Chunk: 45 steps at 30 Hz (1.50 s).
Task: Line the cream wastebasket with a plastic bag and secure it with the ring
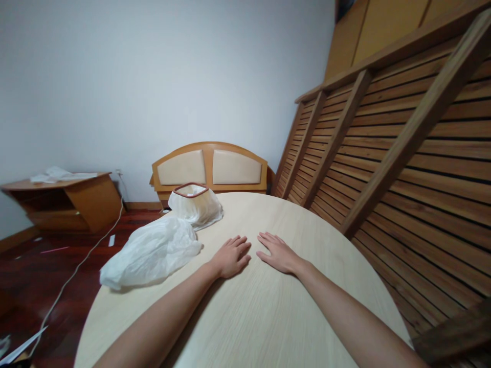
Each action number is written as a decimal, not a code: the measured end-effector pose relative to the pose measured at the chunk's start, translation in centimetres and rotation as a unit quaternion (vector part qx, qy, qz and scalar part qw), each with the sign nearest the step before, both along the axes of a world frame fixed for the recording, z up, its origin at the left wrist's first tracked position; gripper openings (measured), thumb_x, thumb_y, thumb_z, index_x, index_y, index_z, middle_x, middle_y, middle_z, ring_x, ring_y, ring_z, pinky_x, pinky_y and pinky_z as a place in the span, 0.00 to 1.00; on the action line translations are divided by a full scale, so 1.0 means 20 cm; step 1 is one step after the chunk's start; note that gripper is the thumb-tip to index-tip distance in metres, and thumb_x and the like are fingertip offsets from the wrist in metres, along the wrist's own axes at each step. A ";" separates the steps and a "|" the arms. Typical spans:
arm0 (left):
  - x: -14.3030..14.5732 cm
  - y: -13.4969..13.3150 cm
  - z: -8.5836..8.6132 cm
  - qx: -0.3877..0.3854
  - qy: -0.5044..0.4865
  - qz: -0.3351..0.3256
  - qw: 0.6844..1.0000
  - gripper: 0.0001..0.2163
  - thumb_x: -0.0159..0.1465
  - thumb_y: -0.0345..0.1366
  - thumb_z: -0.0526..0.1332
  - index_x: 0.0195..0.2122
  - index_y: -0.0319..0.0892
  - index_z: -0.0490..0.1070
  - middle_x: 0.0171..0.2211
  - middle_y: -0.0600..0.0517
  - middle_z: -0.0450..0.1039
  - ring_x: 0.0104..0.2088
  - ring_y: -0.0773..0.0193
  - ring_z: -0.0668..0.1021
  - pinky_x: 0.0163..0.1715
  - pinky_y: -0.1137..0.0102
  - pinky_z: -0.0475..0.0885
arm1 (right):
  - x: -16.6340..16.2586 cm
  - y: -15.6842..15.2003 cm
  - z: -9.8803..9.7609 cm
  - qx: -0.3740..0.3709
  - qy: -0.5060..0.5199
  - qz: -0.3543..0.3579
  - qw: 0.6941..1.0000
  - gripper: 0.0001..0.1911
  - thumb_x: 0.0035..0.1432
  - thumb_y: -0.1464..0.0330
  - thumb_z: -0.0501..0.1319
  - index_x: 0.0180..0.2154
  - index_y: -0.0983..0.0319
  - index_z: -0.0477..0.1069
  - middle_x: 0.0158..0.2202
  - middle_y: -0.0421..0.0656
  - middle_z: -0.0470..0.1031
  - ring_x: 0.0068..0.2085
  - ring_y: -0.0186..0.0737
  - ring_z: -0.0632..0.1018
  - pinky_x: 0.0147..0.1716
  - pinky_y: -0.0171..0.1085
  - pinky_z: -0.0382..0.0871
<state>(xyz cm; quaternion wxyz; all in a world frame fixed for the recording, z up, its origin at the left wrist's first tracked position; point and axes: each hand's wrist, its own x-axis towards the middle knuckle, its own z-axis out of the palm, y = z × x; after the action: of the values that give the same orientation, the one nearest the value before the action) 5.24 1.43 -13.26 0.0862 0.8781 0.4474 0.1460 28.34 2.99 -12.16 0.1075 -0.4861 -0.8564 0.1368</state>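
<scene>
My left hand [231,256] lies flat on the round pale wooden table [245,317], palm down with its fingers stretched out and holding nothing. Just to its right, a small gap away, my right hand [279,253] rests on the same tabletop, also open and bare. To the left of my left hand spreads a crumpled white plastic bag [153,250]. Behind that bag stands a small bin [192,190] with a reddish-brown squarish rim, lined with a white bag that hangs over its outside.
Slatted wooden bed frames [368,153] lean along the right side, close to the table. A cream-padded headboard [209,163] stands against the far wall. At left are a low wooden cabinet [88,202] and a white cable [82,260] across the dark red floor.
</scene>
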 end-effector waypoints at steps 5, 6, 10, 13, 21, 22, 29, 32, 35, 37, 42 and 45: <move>0.00 0.00 0.01 -0.001 0.005 0.000 1.000 0.24 0.70 0.45 0.52 0.64 0.41 0.63 0.68 0.40 0.58 0.69 0.46 0.60 0.66 0.49 0.56 | 0.00 -0.02 0.01 0.001 -0.007 0.007 1.000 0.40 0.66 0.47 0.48 0.69 0.63 0.54 0.72 0.48 0.49 0.72 0.50 0.51 0.70 0.50 0.40; 0.00 0.00 0.01 0.000 0.005 0.000 1.000 0.24 0.70 0.45 0.52 0.64 0.41 0.64 0.68 0.40 0.58 0.69 0.46 0.60 0.66 0.49 0.56 | 0.00 -0.02 0.01 0.001 -0.008 0.007 1.000 0.40 0.66 0.47 0.49 0.69 0.64 0.54 0.72 0.48 0.49 0.72 0.50 0.51 0.70 0.50 0.40; 0.00 0.00 0.00 0.004 -0.002 -0.002 1.000 0.23 0.70 0.44 0.53 0.64 0.41 0.64 0.68 0.40 0.59 0.68 0.47 0.61 0.66 0.49 0.57 | 0.00 -0.03 0.01 0.006 -0.008 0.004 1.000 0.40 0.66 0.48 0.49 0.69 0.65 0.55 0.72 0.49 0.50 0.72 0.51 0.51 0.69 0.51 0.41; 0.00 0.01 0.00 0.008 -0.010 -0.001 1.000 0.23 0.70 0.45 0.53 0.63 0.41 0.65 0.67 0.41 0.60 0.68 0.48 0.61 0.66 0.51 0.57 | 0.00 -0.02 0.02 0.009 -0.001 0.002 1.000 0.39 0.65 0.47 0.49 0.69 0.64 0.56 0.72 0.48 0.51 0.71 0.51 0.52 0.69 0.50 0.42; 0.00 0.02 -0.01 0.020 -0.011 0.006 1.000 0.23 0.69 0.44 0.54 0.63 0.40 0.66 0.67 0.41 0.61 0.68 0.49 0.62 0.67 0.53 0.57 | -0.01 0.01 0.00 0.015 0.005 0.010 1.000 0.38 0.65 0.48 0.49 0.69 0.63 0.56 0.71 0.49 0.52 0.71 0.50 0.52 0.69 0.50 0.42; 0.01 0.02 0.00 0.019 -0.009 0.007 1.000 0.23 0.69 0.44 0.54 0.63 0.40 0.66 0.67 0.41 0.61 0.68 0.48 0.62 0.67 0.53 0.57 | -0.01 0.01 0.00 0.014 0.005 0.010 1.000 0.38 0.66 0.48 0.49 0.69 0.63 0.56 0.72 0.49 0.52 0.71 0.50 0.52 0.69 0.50 0.42; 0.00 0.00 0.00 0.024 0.005 0.013 1.000 0.23 0.69 0.45 0.53 0.63 0.41 0.65 0.67 0.41 0.61 0.68 0.48 0.62 0.66 0.53 0.58 | -0.01 0.00 0.00 0.017 -0.003 0.009 1.000 0.38 0.65 0.48 0.49 0.68 0.63 0.56 0.71 0.48 0.53 0.71 0.50 0.53 0.69 0.50 0.42; 0.00 0.00 -0.01 0.022 0.008 0.012 1.000 0.24 0.70 0.45 0.53 0.63 0.41 0.65 0.67 0.41 0.60 0.68 0.47 0.62 0.66 0.53 0.58 | -0.01 0.00 0.00 0.013 -0.003 0.009 1.000 0.39 0.65 0.48 0.49 0.69 0.64 0.56 0.72 0.48 0.52 0.71 0.50 0.52 0.69 0.50 0.42; 0.00 0.00 -0.01 0.018 0.007 0.010 1.000 0.24 0.70 0.45 0.53 0.64 0.41 0.65 0.67 0.41 0.59 0.68 0.47 0.62 0.66 0.52 0.58 | -0.01 -0.01 0.01 0.010 -0.002 0.010 1.000 0.39 0.65 0.48 0.50 0.68 0.64 0.56 0.72 0.49 0.52 0.72 0.51 0.52 0.69 0.50 0.41; 0.00 -0.01 0.00 0.021 0.005 0.009 1.000 0.24 0.70 0.45 0.53 0.63 0.40 0.65 0.67 0.41 0.60 0.68 0.47 0.62 0.66 0.52 0.58 | -0.01 -0.01 0.00 0.010 -0.001 0.011 1.000 0.39 0.65 0.48 0.50 0.68 0.64 0.56 0.72 0.49 0.52 0.72 0.51 0.52 0.69 0.50 0.41; -0.01 -0.01 0.00 0.027 0.005 0.007 1.000 0.24 0.70 0.45 0.53 0.63 0.40 0.66 0.67 0.41 0.61 0.67 0.47 0.63 0.66 0.53 0.58 | -0.01 0.00 0.00 0.011 -0.005 0.015 1.000 0.39 0.65 0.48 0.49 0.68 0.64 0.56 0.72 0.48 0.52 0.71 0.51 0.52 0.69 0.50 0.42; -0.01 -0.01 0.00 0.026 0.004 0.006 1.000 0.23 0.70 0.45 0.53 0.63 0.40 0.66 0.67 0.40 0.61 0.67 0.46 0.63 0.66 0.52 0.58 | -0.01 0.00 0.00 0.010 -0.006 0.013 1.000 0.39 0.65 0.48 0.49 0.69 0.63 0.56 0.72 0.48 0.52 0.72 0.51 0.52 0.69 0.51 0.42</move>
<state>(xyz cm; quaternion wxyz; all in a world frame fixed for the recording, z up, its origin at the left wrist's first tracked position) 5.09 1.30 -13.22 0.0607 0.8780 0.4489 0.1548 28.20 2.96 -12.17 0.1055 -0.4750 -0.8644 0.1265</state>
